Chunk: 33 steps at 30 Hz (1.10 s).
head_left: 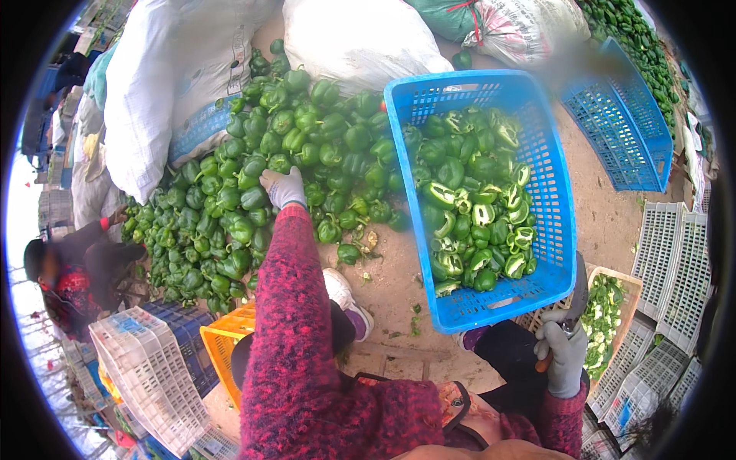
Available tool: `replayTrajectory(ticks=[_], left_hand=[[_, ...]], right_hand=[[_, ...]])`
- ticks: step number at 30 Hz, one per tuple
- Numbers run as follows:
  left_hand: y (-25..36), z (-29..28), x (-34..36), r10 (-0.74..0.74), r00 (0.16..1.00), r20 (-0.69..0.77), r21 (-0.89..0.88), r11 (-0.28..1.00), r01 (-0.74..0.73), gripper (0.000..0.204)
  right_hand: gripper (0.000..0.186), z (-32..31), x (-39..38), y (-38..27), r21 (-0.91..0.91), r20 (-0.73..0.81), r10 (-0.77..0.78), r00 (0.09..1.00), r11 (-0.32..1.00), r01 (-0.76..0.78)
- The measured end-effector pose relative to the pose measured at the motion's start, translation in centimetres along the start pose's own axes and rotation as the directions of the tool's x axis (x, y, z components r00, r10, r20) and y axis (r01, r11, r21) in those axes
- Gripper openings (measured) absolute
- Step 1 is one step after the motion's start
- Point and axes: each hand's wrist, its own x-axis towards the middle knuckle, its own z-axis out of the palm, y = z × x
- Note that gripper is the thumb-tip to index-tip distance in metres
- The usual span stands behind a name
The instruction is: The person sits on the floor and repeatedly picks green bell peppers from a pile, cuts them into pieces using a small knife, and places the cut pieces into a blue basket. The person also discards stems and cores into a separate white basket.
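My left hand [284,187], in a pale glove, reaches into a big heap of green bell peppers [230,226]. Its fingers are apart against the peppers, and none is visibly lifted. In a grey glove at lower right, my right hand [565,354] is closed round a knife [576,295], its dark blade pointing up and away from me and an orange-brown handle end showing below. Between my hands stands a blue plastic crate [502,308], tilted, holding green peppers, several of them cut open with pale insides showing.
Big white sacks [360,38] border the heap at the back. Pepper trimmings fill a pale crate [625,307] beside my right hand. Blue crates [625,123] and grey crates [675,276] stand right; a yellow crate [222,345] and white crate [146,376] left. Another person [77,276] crouches far left.
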Motion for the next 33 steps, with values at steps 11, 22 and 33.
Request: replayTrajectory(ticks=[11, 22, 33], left_hand=[[3.1, -10.0, -0.6, 0.132, 0.738, 0.662, -0.714, 0.411, 0.567, 0.053], [14.6, -25.2, -31.5, 0.583, 0.210, 0.785, -0.453, 0.308, 0.836, 0.051], [13.7, -27.7, -40.0, 0.568, 0.185, 0.802, -0.430, 0.333, 0.839, 0.052]], right_hand=[[0.019, 1.7, 0.6, -0.1, -0.143, 0.157, 0.083, 0.984, 0.988, -0.060], [0.023, 6.3, -3.3, 0.0, -0.397, 0.225, -0.702, 0.675, 0.567, 0.722], [0.015, 4.1, -3.0, 4.9, -0.641, 0.198, -0.653, 0.731, 0.478, 0.601]])
